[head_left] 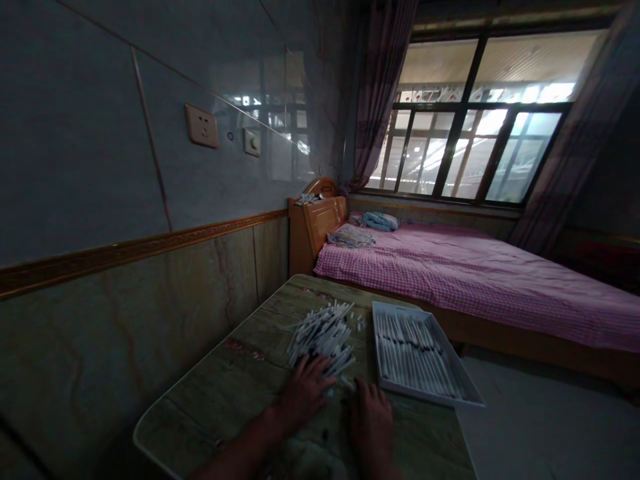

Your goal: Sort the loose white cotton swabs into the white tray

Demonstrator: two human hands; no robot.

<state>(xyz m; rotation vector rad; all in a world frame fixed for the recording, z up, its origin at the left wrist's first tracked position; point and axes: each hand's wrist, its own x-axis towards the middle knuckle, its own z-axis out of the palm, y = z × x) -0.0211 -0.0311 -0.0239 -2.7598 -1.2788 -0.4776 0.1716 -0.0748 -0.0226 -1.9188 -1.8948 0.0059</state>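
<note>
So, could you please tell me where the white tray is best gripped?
Probably take the tray by its near rim, coming from the right hand side: it lies flat, is shallow and is loaded with sticks, so keep it level.

left grip [305,392]: palm down, fingers spread | right grip [371,417]: palm down, fingers forward

The left hand [303,393] covers the near end of the stick pile [323,333], dim and blurred.

Head camera, one view.
Faces forward and down; left hand [305,390], right hand [371,417] close below; table [235,393], bed [475,273], window [475,133] beyond.
</note>
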